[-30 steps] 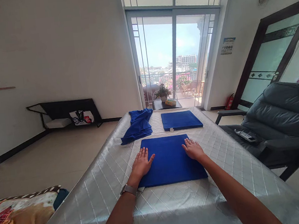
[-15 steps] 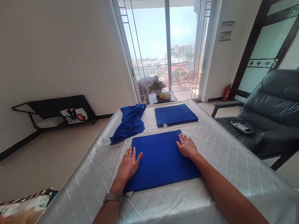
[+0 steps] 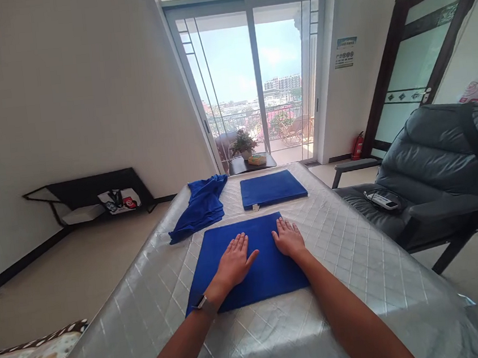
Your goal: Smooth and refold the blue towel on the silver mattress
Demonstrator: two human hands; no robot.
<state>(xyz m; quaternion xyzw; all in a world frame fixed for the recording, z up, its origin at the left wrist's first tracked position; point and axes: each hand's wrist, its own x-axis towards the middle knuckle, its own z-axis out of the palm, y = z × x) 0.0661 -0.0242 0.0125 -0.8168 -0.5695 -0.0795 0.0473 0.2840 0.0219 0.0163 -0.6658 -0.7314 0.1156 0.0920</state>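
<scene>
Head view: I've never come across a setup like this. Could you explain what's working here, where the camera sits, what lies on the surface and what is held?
There is no machine: you see a person's bare left hand and right hand. The camera is worn on the head, looking forward and down. Below is a surface with a silvery quilted cover. On it lie a flat blue cloth nearest the person, a neatly folded blue cloth beyond it, and a rumpled blue cloth farther left. Neither hand grips anything; both appear to rest palm-down on the nearest cloth.
</scene>
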